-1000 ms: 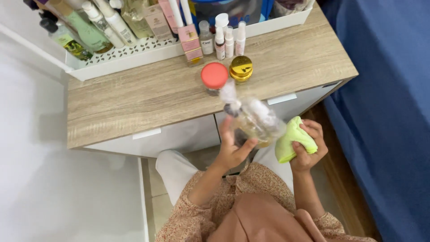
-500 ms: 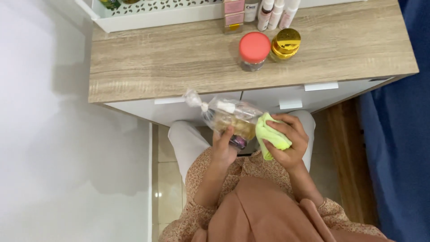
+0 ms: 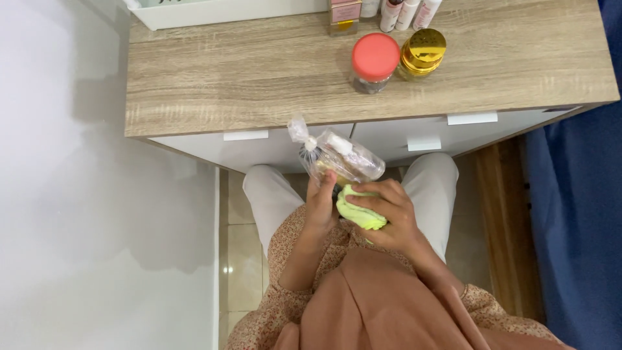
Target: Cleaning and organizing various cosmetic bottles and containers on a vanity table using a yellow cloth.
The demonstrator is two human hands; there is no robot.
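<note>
— Wood-grain desk (image 3: 259, 78) fills the top of the view, with white drawer fronts under its edge. What is the seated person holding?

— Both hands are up over the lap, just in front of the drawers. The left hand (image 3: 322, 202) is closed around the lower end of a clear plastic bag (image 3: 337, 159), which is knotted at the top and has small bottles with white caps inside. The bag tilts up and to the left, its knot just below the desk edge.

— And the other one?

— The right hand (image 3: 389, 214) is curled shut on a crumpled yellow-green cloth (image 3: 359, 212), pressed against the underside of the bag.

— Anything on the desk?

— A jar with a red lid (image 3: 375, 58) stands beside a jar with a gold lid (image 3: 423, 50), touching or nearly so. Behind them sit a few small bottles and a white tray (image 3: 214, 11), cut off by the frame. A blue fabric (image 3: 576, 214) hangs at the right.
</note>
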